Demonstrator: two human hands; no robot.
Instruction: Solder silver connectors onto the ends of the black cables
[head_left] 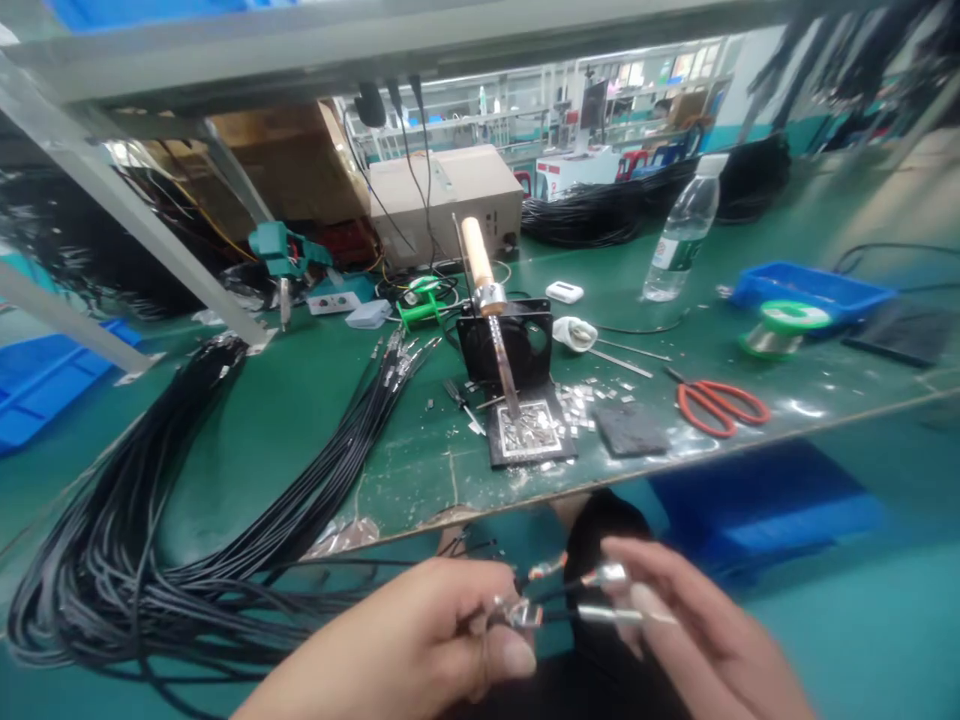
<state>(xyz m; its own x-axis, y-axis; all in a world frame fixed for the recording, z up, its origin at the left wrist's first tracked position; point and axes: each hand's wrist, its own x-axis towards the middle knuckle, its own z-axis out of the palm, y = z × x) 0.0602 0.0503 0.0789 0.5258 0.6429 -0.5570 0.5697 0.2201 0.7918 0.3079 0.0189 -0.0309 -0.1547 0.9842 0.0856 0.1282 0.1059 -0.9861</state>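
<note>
At the bottom of the view, at about 6 o'clock, thin black wires with shiny metal ends are held between two hands, low in front of the green table's near edge. The left hand is closed around the wires, with the thumb and fingers pinched tight on them. The right hand is at 5 o'clock, and its fingers are curled around the metal ends, which poke out to the left toward the other hand; the picture is blurry there, so how tight this hold is cannot be told. At 8 o'clock, a big bundle of black cables is draped off the table and runs up toward the middle. Just past the table edge, at the middle, a soldering iron with a pale wooden handle is leaned with its tip down on a small black tray full of silver bits. A black fan is seen just behind it. At 3 o'clock, red scissors are laid flat beside a dark pad. Farther off at 2 o'clock, a roll of solder wire, a blue tray and a clear water bottle are seen. At 12 o'clock, far back, a pale box is stood against the shelves.
</note>
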